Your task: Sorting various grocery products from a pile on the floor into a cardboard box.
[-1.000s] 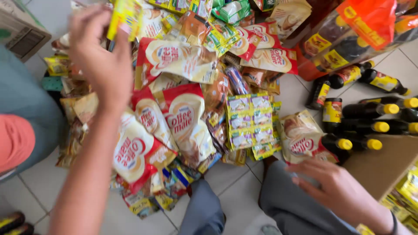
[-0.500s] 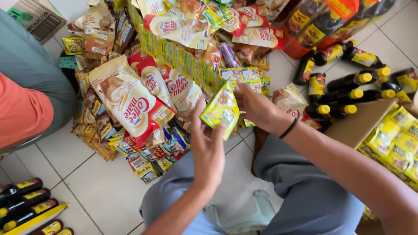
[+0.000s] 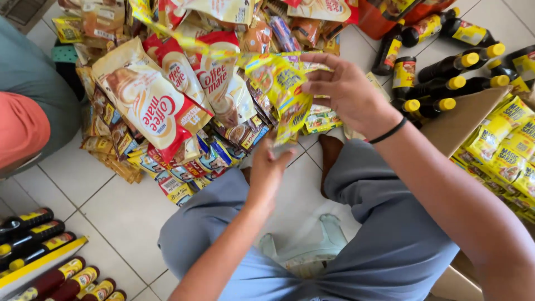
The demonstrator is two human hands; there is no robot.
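Since half a second ago, both hands have risen with the yellow sachet strip [image 3: 281, 89], now stretched higher across the heap. Item: right hand [image 3: 348, 92], black band at the wrist, fingers closed on the strip's upper bunched end, just above the pile. Item: left hand [image 3: 270, 167], palm turned away, fingers curled around the strip's lower end; grip closed, though the fingertips are partly hidden behind the sachets. Strip runs on from the hands up and leftward as a thin yellow ribbon over the piled goods. Beneath it: large creamer pouches [image 3: 153, 103], red and cream, lying tilted on a heap of smaller brown and yellow snack sachets [image 3: 120, 156] on the white tiled floor [image 3: 106, 214]. Right of the hand: dark sauce bottles [image 3: 446, 83] with yellow caps, lying side by side. Far right: cardboard box [image 3: 462, 120] with yellow seasoning packets [image 3: 501, 150] beside it. Lower left: more dark bottles [image 3: 33, 234] in a row. Left edge: another person's knee in orange cloth [image 3: 19, 128].
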